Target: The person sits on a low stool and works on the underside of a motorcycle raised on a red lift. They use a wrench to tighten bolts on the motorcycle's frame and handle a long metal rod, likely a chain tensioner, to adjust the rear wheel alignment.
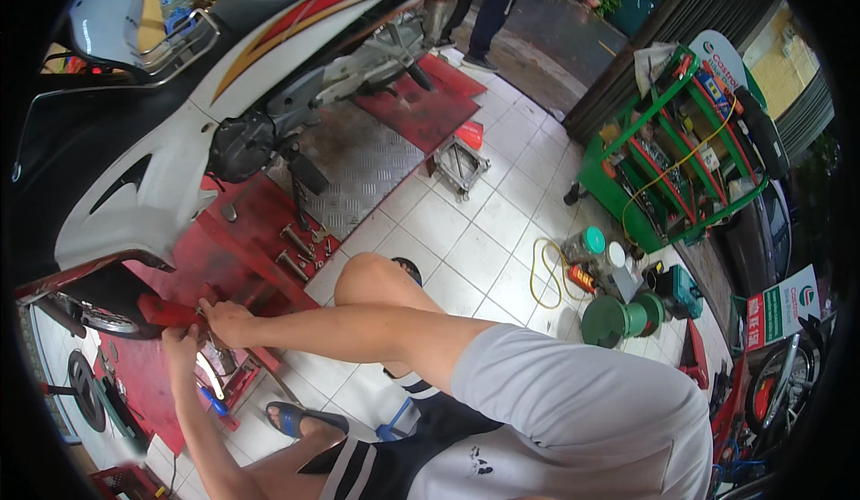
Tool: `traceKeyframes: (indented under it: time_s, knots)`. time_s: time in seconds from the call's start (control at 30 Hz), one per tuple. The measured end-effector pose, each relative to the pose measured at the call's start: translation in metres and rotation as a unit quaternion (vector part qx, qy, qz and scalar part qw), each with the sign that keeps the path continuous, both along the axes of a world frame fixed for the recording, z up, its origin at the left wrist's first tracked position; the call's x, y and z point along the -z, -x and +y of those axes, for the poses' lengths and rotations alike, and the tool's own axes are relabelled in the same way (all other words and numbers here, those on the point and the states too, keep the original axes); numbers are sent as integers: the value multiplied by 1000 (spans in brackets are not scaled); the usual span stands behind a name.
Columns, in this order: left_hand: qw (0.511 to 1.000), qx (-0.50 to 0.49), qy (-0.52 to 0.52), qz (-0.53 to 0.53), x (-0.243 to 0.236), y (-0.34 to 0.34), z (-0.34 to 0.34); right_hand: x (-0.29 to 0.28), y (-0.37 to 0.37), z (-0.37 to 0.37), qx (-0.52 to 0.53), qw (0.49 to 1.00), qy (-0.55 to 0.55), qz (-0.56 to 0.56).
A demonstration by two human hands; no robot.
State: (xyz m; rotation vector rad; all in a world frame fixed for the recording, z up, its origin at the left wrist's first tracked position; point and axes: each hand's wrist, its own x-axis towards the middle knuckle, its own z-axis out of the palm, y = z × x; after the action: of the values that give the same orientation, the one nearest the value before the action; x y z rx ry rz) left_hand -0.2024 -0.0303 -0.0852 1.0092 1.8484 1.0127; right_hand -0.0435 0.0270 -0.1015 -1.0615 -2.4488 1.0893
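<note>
My right hand (pixel 224 321) grips something at a red metal bracket (pixel 168 312) beside the scooter's front wheel (pixel 100 319). My left hand (pixel 182 346) is raised just below that bracket with its fingers curled at its edge; what it holds is hard to make out. A white-and-red scooter (pixel 166 173) stands above them on a red metal lift (pixel 188 254). Under my hands lie a pale curved tool (pixel 213 376) and a blue-handled tool (pixel 215 401). Several large bolts (pixel 296 245) lie on the lift to the right of my hands.
A green tool cart (pixel 618 200) stands at the right, with containers, a green reel (pixel 609 321) and a yellow hose (pixel 546 294) near it. A metal frame (pixel 461 164) sits on the tiles. Another person's legs (pixel 493 12) show at the top. A motorbike (pixel 775 383) is at the far right.
</note>
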Motion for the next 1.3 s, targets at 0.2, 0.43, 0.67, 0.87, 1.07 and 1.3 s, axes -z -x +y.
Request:
traceKeyframes:
  time_s: [0.2,0.43,0.67,0.87,1.07,1.3]
  knots:
    - [965,123,-112,203,10,0,17,24,3,9,-14,991,-104,-84]
    - [983,45,30,178,-8,12,-2,-12,1,3,-24,999,-27,-10]
    - [999,32,43,9,-27,-12,-6,-22,-3,-9,-14,999,-3,-35]
    - [999,-32,40,-13,-11,-4,5,-21,0,-7,-1,999,13,-31]
    - [997,-76,-9,11,16,11,5,-17,0,-8,-36,998,-11,-53]
    - [997,-58,-10,59,24,15,10,-9,0,1,-26,998,-39,-30]
